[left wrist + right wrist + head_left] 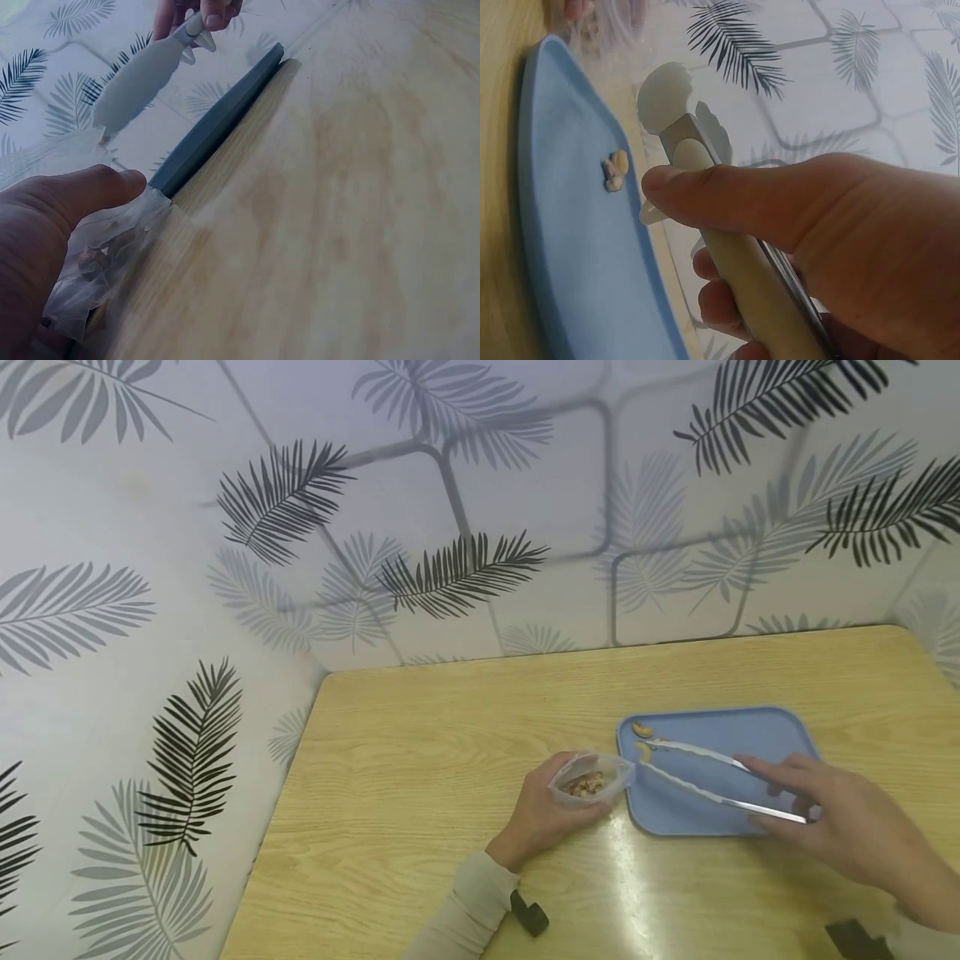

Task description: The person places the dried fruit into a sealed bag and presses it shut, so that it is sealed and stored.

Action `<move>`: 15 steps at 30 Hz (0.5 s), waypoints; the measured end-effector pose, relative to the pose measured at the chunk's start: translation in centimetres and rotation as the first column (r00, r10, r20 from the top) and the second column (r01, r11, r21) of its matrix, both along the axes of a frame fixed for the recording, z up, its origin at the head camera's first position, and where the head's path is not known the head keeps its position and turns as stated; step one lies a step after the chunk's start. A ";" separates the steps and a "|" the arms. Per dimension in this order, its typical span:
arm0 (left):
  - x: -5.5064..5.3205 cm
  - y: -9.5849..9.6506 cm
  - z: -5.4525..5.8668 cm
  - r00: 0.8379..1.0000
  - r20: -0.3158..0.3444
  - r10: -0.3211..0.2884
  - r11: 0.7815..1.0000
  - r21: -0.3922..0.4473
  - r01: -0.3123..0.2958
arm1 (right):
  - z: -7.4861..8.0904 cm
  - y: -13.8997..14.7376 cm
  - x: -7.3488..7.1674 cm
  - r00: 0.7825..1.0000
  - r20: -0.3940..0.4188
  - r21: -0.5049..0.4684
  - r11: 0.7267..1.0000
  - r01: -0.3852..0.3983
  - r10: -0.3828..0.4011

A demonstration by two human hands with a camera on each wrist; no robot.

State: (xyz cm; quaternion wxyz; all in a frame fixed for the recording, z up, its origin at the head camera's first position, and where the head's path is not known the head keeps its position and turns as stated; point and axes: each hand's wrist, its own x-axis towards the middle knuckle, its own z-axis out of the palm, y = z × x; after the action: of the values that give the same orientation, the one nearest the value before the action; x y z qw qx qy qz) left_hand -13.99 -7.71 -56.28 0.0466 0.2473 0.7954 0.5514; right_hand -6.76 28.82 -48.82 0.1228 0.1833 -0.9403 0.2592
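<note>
My left hand (551, 810) holds a small clear plastic bag (630, 770) with its mouth spread open, just left of the tray. Brownish nut pieces (587, 785) lie inside the bag; in the left wrist view, the thumb (112, 186) presses along its edge. My right hand (840, 814) grips a pair of tongs (693, 787) with metal arms and whitish ends. Its two arms stand apart, tips pointing left over the tray's left end. A few cashews (642, 729) lie at the tray's upper left corner, and the right wrist view shows a small cluster of nuts (616, 171) there.
The blue rectangular tray (750, 735) lies on a wood-grain table (420, 735), right of the bag. Behind and to the left, walls (525, 485) with a leaf pattern border the table. A dark strap piece (531, 917) sits by the left sleeve.
</note>
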 end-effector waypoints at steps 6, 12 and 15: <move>0.0 -0.1 -0.1 1.000 0.006 -0.003 1.000 -0.007 0.003 | 0.9 -1.0 0.1 0.998 -0.056 -0.026 0.999 -0.040 0.039; -0.1 -0.1 -0.1 0.999 -0.031 -0.006 1.000 -0.022 0.005 | 1.3 -2.0 0.0 0.994 -0.085 -0.028 0.997 -0.072 0.069; -0.1 0.0 -0.1 0.999 -0.036 -0.005 1.000 -0.024 0.004 | 1.3 -2.5 -0.2 0.994 -0.077 -0.023 0.996 -0.086 0.084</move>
State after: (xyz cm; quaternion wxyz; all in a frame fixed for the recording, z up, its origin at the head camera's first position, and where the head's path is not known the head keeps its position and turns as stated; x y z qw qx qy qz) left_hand -14.06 -7.75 -56.42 0.0363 0.2584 0.8020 0.5373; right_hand -6.93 26.29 -47.49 0.1497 0.2310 -0.9229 0.2693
